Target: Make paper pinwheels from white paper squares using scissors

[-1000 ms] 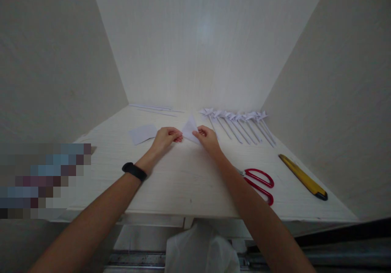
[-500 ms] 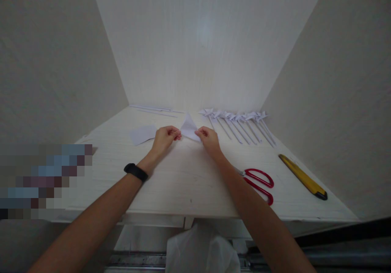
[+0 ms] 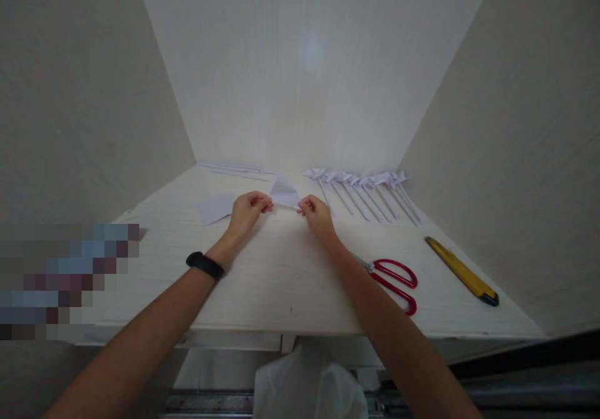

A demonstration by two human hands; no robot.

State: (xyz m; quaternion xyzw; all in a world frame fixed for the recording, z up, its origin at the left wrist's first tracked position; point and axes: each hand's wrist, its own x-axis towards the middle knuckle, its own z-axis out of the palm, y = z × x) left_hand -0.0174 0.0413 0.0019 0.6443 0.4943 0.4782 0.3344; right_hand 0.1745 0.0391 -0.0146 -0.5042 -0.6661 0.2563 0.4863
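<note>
At table (image 3: 281, 275) centre, 1 folded paper (image 3: 282, 191) in 2 pinching grips (left hand (image 3: 246, 211), right hand (image 3: 317, 216)), near 1 scissors (image 3: 394, 278).

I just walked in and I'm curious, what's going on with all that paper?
A person pinches a folded white paper between the left hand and the right hand at a white table. A flat paper sheet lies to its left, a row of folded paper shapes on sticks to its right. Red scissors and a yellow utility knife lie nearer the front edge.

Red scissors (image 3: 392, 276), yellow knife (image 3: 462, 271) at rt; pinwheels (image 3: 363, 187) behind.
</note>
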